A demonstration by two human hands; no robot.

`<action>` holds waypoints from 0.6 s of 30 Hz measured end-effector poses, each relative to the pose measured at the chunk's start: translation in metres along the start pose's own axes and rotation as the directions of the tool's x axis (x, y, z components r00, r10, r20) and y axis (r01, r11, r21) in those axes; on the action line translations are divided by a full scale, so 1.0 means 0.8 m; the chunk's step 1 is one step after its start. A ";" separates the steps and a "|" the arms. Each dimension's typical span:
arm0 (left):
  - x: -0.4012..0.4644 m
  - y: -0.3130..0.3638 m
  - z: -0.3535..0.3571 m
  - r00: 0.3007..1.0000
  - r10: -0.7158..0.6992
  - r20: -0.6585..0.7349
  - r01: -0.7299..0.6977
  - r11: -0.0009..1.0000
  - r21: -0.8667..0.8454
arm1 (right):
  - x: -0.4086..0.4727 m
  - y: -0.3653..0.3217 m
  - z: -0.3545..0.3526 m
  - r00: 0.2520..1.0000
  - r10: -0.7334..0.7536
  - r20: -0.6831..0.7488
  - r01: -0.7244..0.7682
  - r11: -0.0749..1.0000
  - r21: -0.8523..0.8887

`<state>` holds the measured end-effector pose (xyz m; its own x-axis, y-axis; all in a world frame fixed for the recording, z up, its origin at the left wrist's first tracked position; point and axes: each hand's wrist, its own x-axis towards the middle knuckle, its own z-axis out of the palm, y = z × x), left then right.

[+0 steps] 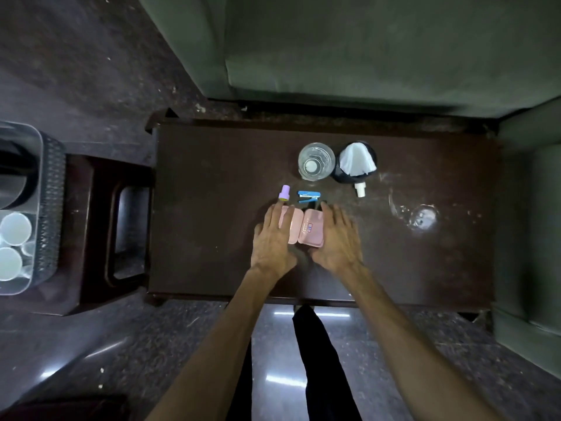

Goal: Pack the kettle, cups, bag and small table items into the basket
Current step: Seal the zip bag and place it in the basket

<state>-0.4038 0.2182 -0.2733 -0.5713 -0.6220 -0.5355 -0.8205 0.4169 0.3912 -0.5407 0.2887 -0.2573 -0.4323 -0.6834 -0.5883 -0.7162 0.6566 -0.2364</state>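
Near the middle of the frame, the left hand [273, 238] is lying flat with its fingers spread, resting on the left half of a pink case [303, 230] that is sitting opened out on the dark counter [212, 208]. The right hand [340, 238] is lying just as open, its fingers fanned along the case's right edge; neither hand is gripping anything, though whether the right palm is touching the case cannot be told. The case's right half is showing a small label.

Just above the left fingertips, a small lilac bottle [284, 194] is lying tilted on the counter, and a blue stapler [308, 196] is lying just beside it, to its right. Farther up the frame, a clear glass [316, 161] is standing upright, and touching or nearly touching its right side a dark round holder [355, 164] is carrying a bunched white tissue [357, 161]. A small white cap-like piece [360, 189] is lying just below the holder. Toward the right of the counter, a pale smear with a glinting ring is showing.

At the far left edge of the frame, well apart from the hands, a basket [50, 208] with a dark woven wall is sitting on a dark stool [121, 226]. Inside it, two white cups [13, 241] are standing in the lower part, and a dark rounded object, only partly visible, is filling the upper part.

A grey-green sofa [364, 56] is spanning the top of the frame.
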 end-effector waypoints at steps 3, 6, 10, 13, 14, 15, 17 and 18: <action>0.016 0.001 0.012 0.993 0.049 0.104 -0.072 0.972 0.222 | 0.012 0.019 0.013 0.994 -0.084 0.069 0.093 0.985 -0.144; 0.030 0.003 0.018 0.991 0.062 0.119 -0.099 0.937 0.335 | 0.021 0.022 0.024 0.991 -0.130 0.035 0.134 0.976 -0.172; 0.036 0.000 0.016 0.996 0.073 0.043 -0.082 0.953 0.291 | 0.028 0.018 0.028 0.990 -0.140 0.002 0.138 0.977 -0.164; 0.027 -0.011 0.007 0.997 0.074 -0.007 -0.071 0.977 0.200 | 0.027 0.008 0.026 0.989 -0.145 -0.012 0.142 0.981 -0.132; 0.023 -0.017 0.001 0.997 0.067 -0.027 -0.061 0.983 0.173 | 0.027 0.002 0.024 0.989 -0.149 -0.023 0.145 0.981 -0.127; 0.018 -0.024 -0.006 0.997 0.062 -0.045 -0.054 0.988 0.147 | 0.026 -0.006 0.023 0.987 -0.155 -0.033 0.150 0.981 -0.122; 0.006 -0.041 -0.024 0.995 0.051 -0.089 -0.044 0.995 0.085 | 0.024 -0.028 0.017 0.983 -0.177 -0.053 0.172 0.980 -0.097; 0.000 -0.051 -0.036 0.993 0.039 -0.114 -0.034 0.998 0.049 | 0.022 -0.043 0.013 0.979 -0.194 -0.067 0.188 0.979 -0.077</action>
<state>-0.3697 0.1820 -0.2682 -0.5971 -0.6767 -0.4307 -0.8007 0.4696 0.3720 -0.5181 0.2574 -0.2678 -0.3210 -0.8174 -0.4784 -0.8248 0.4895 -0.2829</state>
